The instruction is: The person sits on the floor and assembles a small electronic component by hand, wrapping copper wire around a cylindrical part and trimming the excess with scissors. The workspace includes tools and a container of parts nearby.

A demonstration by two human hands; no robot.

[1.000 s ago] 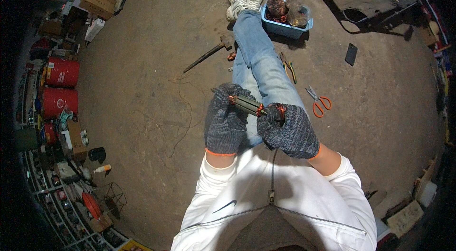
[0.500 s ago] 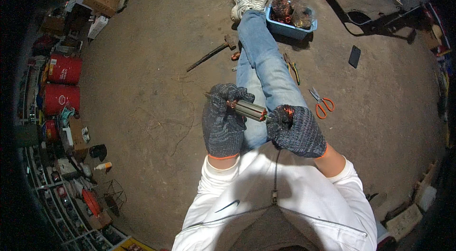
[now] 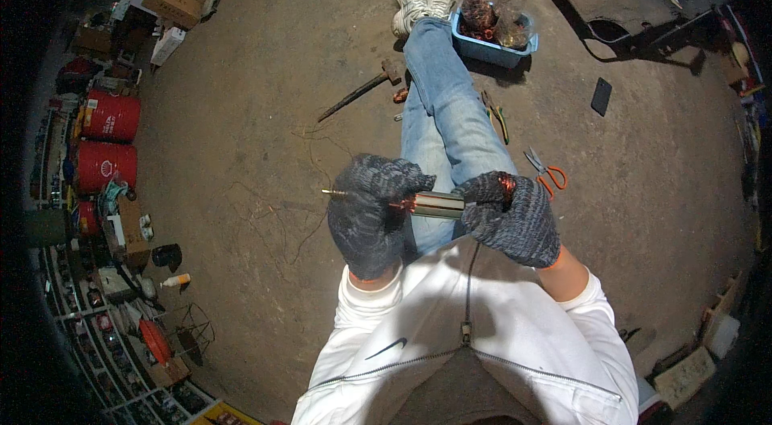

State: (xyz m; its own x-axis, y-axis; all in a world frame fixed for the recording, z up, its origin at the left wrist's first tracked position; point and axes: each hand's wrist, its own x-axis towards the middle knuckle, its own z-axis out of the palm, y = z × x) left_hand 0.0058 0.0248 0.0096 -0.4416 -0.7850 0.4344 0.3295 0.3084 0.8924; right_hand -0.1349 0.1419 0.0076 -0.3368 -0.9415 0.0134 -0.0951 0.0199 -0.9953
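Note:
Above my thighs, both gloved hands hold a motor rotor (image 3: 439, 205), a grey slotted metal cylinder with copper winding at its left end. My left hand (image 3: 368, 212), in a dark grey knit glove with an orange cuff, is closed round that left end. A thin brass-coloured shaft (image 3: 331, 192) sticks out past its outer side. Closed over the rotor's right end is my right hand (image 3: 515, 220), in a matching glove. Reddish copper wire (image 3: 507, 186) shows at the top of its curled fingers. The rotor's right tip is hidden behind this hand.
Orange-handled scissors (image 3: 550, 176), pliers (image 3: 497, 118) and a phone (image 3: 601, 96) lie right of my legs. To the left lies a hammer (image 3: 359, 92). By my shoes stands a blue bin (image 3: 494, 53) with bagged copper scrap. Red drums (image 3: 108, 166) line the left side.
The rotor has turned nearly level and sits slightly lower. My left hand has shifted left and rolled, baring the shaft; my right hand now covers the right end.

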